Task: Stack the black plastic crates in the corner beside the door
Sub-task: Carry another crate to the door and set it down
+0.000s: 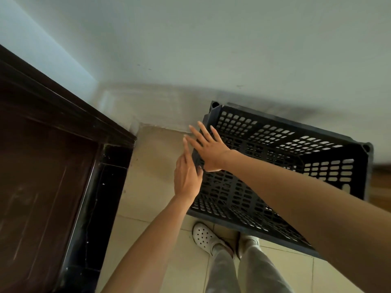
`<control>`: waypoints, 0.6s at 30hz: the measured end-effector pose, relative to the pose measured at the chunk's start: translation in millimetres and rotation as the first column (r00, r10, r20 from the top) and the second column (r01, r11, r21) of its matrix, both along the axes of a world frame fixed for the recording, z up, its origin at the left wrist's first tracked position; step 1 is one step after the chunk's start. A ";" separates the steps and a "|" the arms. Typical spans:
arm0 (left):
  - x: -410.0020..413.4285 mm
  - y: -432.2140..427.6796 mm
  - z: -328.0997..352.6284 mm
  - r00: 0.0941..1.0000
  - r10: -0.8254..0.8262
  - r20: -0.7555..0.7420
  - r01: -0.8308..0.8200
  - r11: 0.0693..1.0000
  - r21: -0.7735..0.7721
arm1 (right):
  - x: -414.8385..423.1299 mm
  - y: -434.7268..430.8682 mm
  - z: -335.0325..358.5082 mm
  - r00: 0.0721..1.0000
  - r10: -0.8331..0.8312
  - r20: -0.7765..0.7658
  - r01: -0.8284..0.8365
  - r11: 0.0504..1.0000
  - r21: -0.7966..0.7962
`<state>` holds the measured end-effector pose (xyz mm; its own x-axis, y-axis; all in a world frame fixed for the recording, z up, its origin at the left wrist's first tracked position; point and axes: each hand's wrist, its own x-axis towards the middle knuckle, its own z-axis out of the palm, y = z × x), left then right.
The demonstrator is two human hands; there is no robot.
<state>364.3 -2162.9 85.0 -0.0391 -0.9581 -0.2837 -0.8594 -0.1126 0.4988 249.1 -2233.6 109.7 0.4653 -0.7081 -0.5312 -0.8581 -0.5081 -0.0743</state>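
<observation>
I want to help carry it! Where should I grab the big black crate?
Take the black crate by its thick top rim, one hand on each of two opposite sides, coming down from above. It sits open side up on the floor, so the rim is likely easiest to curl fingers over.

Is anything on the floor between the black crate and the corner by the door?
Nothing visible. Only bare tile lies between the crate and the door frame; the left hand and right hand are at the crate's left rim.
</observation>
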 end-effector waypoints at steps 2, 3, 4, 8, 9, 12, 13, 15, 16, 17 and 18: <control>-0.4 -0.1 2.3 0.999 -0.016 0.040 0.016 1.000 0.016 | -10.7 -2.1 4.3 0.996 0.015 0.085 -0.015 1.000 -0.004; -0.7 0.2 3.7 0.998 -0.027 0.057 0.025 0.999 0.028 | -19.9 -1.9 6.5 0.992 0.002 0.129 0.002 0.999 -0.034; -0.2 0.3 4.3 0.997 -0.041 0.069 0.038 0.999 0.039 | -30.5 -1.1 9.0 0.985 -0.034 0.171 0.047 0.996 -0.073; -3.3 2.4 10.9 0.983 -0.140 0.122 0.143 0.990 -0.015 | -95.3 3.7 18.9 0.908 -0.304 0.287 0.350 0.928 -0.124; -6.1 0.6 12.6 0.971 -0.184 0.150 0.195 0.979 -0.059 | -114.5 3.2 19.8 0.889 -0.354 0.290 0.403 0.906 -0.131; -17.2 -12.5 13.2 0.919 -0.336 0.204 0.366 0.921 -0.134 | -169.1 2.8 18.5 0.846 -0.450 0.285 0.508 0.844 -0.173; -23.5 -18.2 13.2 0.899 -0.385 0.210 0.418 0.897 -0.143 | -185.1 4.0 16.9 0.835 -0.473 0.282 0.530 0.829 -0.177; -41.9 -30.5 12.7 0.859 -0.464 0.215 0.499 0.853 -0.155 | -214.5 7.0 11.7 0.832 -0.491 0.258 0.541 0.822 -0.177; -53.6 -36.4 12.1 0.840 -0.496 0.220 0.532 0.832 -0.156 | -228.0 8.5 8.7 0.840 -0.489 0.237 0.532 0.828 -0.175; -66.6 -42.0 11.3 0.822 -0.524 0.222 0.561 0.814 -0.154 | -240.7 10.0 5.7 0.847 -0.487 0.213 0.523 0.834 -0.174; -80.7 -47.7 10.6 0.809 -0.546 0.219 0.581 0.799 -0.155 | -252.5 11.1 2.4 0.852 -0.487 0.194 0.518 0.837 -0.175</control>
